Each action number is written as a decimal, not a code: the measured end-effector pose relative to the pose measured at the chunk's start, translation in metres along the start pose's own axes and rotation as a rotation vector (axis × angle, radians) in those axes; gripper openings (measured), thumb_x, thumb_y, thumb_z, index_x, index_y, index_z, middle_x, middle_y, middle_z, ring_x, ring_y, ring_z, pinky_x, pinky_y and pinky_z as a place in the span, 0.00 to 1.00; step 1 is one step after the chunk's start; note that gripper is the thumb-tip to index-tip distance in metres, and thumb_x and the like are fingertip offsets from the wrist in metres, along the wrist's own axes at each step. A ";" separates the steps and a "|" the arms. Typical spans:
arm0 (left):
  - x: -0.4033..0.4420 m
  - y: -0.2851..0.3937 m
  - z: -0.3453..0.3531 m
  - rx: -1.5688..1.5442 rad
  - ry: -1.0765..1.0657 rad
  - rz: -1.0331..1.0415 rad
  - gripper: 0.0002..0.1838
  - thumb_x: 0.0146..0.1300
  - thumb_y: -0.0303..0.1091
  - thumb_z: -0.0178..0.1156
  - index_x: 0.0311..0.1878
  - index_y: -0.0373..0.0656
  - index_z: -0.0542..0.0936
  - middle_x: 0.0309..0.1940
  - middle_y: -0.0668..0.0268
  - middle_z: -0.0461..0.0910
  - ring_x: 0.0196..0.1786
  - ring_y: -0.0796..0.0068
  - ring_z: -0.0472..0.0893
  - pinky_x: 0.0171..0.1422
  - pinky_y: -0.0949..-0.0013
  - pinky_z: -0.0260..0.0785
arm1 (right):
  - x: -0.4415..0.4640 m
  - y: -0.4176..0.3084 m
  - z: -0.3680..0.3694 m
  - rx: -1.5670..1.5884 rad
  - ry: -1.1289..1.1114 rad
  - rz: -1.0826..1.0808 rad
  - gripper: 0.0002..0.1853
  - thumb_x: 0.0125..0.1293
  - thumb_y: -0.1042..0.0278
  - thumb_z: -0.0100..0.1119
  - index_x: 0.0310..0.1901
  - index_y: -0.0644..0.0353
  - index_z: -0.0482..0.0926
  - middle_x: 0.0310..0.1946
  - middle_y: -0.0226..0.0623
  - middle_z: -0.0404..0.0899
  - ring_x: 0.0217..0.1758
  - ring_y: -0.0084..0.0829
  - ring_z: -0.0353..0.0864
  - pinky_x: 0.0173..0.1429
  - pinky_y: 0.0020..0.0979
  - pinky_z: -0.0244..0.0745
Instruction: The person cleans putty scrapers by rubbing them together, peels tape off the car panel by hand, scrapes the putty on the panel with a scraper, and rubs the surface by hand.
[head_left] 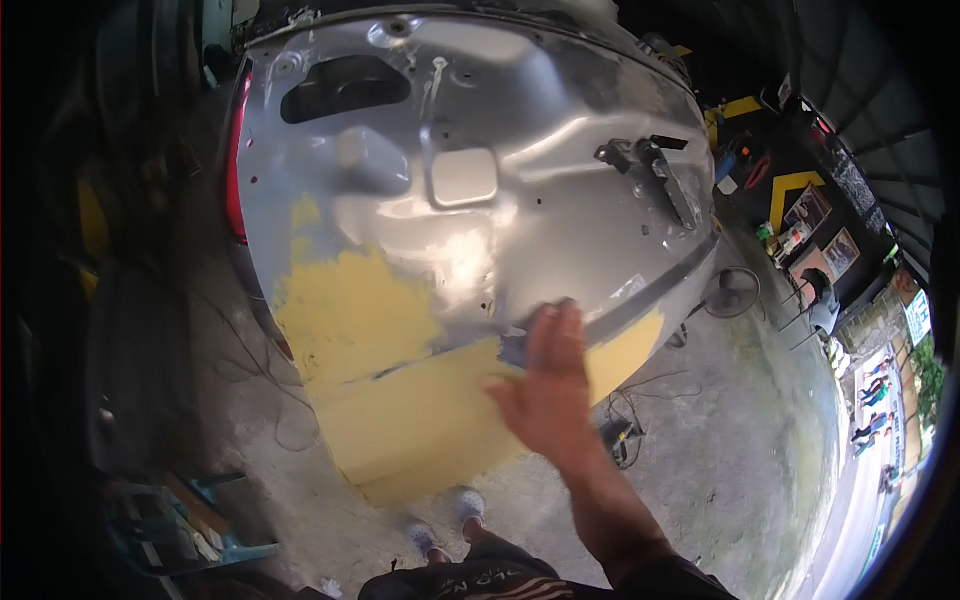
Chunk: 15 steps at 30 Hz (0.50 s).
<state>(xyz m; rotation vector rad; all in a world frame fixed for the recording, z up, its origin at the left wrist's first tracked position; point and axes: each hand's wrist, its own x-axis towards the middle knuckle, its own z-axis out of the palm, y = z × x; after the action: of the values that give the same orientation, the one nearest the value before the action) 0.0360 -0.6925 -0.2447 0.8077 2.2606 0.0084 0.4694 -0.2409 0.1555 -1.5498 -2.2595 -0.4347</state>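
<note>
My right hand [550, 375] is stretched over a silver car body panel [570, 240], near its lower edge. Its fingers are extended and slightly blurred, with the thumb pointing left. The fingertips lie on or just above the panel; which, I cannot tell. Yellow body filler [420, 420] coats the lower part of the panel, smooth below and ragged at its upper left border. A dark patch [513, 347] shows just left of the fingers; whether it is a bare spot or a loose object is unclear. My left hand is out of view.
A red tail light [238, 165] edges the panel's left side. On the concrete floor are a corded power tool [620, 432], a fan [733, 292] and, at lower left, a blue-green stool or crate [240, 550]. Several people are outside at far right.
</note>
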 end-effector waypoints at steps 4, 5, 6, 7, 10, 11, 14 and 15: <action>0.011 -0.003 0.017 0.071 -0.027 0.079 0.24 0.67 0.52 0.61 0.47 0.37 0.85 0.42 0.46 0.84 0.42 0.52 0.83 0.54 0.53 0.72 | 0.013 -0.087 -0.034 1.139 -0.406 -0.506 0.54 0.67 0.27 0.50 0.79 0.65 0.46 0.77 0.56 0.56 0.81 0.51 0.55 0.80 0.51 0.53; 0.010 -0.007 0.021 0.082 -0.031 0.091 0.24 0.67 0.52 0.61 0.46 0.37 0.85 0.41 0.47 0.84 0.41 0.52 0.83 0.53 0.53 0.72 | 0.012 -0.090 -0.041 1.149 -0.393 -0.516 0.54 0.67 0.27 0.50 0.79 0.65 0.46 0.77 0.56 0.56 0.81 0.51 0.55 0.80 0.51 0.53; 0.011 -0.008 0.023 0.091 -0.034 0.100 0.24 0.67 0.52 0.61 0.45 0.37 0.85 0.40 0.47 0.84 0.41 0.52 0.83 0.52 0.53 0.72 | 0.009 -0.091 -0.048 0.962 -0.144 -0.673 0.53 0.67 0.30 0.54 0.79 0.62 0.48 0.78 0.53 0.55 0.81 0.48 0.54 0.80 0.50 0.53; 0.012 -0.012 0.027 0.097 -0.038 0.109 0.23 0.66 0.52 0.61 0.44 0.37 0.85 0.39 0.48 0.84 0.40 0.52 0.83 0.51 0.53 0.73 | 0.006 -0.091 -0.054 0.757 0.101 -0.808 0.52 0.66 0.33 0.58 0.80 0.59 0.50 0.78 0.50 0.55 0.82 0.46 0.54 0.81 0.50 0.53; 0.015 -0.025 0.042 0.113 -0.043 0.133 0.23 0.66 0.53 0.60 0.42 0.37 0.85 0.37 0.49 0.84 0.39 0.51 0.83 0.48 0.53 0.74 | 0.017 -0.059 -0.028 0.404 0.129 -0.135 0.51 0.64 0.46 0.66 0.77 0.70 0.52 0.78 0.59 0.51 0.82 0.57 0.50 0.82 0.52 0.49; 0.016 -0.032 0.048 0.132 -0.041 0.154 0.23 0.65 0.53 0.60 0.41 0.37 0.85 0.36 0.49 0.84 0.38 0.51 0.83 0.47 0.53 0.74 | 0.025 -0.051 -0.008 0.327 0.173 0.135 0.50 0.64 0.45 0.66 0.75 0.73 0.53 0.76 0.63 0.52 0.81 0.62 0.49 0.82 0.53 0.47; 0.028 -0.064 0.070 0.297 -0.009 0.345 0.23 0.65 0.53 0.60 0.39 0.37 0.85 0.33 0.50 0.84 0.37 0.50 0.84 0.45 0.53 0.75 | 0.011 -0.085 0.013 0.542 0.013 -0.105 0.46 0.65 0.46 0.65 0.73 0.71 0.58 0.74 0.60 0.59 0.80 0.57 0.53 0.81 0.54 0.49; 0.032 -0.074 0.079 0.433 0.042 0.502 0.24 0.64 0.53 0.60 0.38 0.37 0.85 0.32 0.51 0.84 0.36 0.49 0.84 0.44 0.53 0.75 | -0.010 -0.109 -0.001 0.901 -0.179 -0.325 0.44 0.66 0.47 0.65 0.73 0.70 0.61 0.73 0.57 0.62 0.81 0.54 0.54 0.81 0.55 0.50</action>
<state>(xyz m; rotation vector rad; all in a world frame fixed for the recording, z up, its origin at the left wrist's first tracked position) 0.0287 -0.7521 -0.3404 1.5991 2.0639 -0.2380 0.3705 -0.2874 0.1467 -0.7794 -2.3175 0.6067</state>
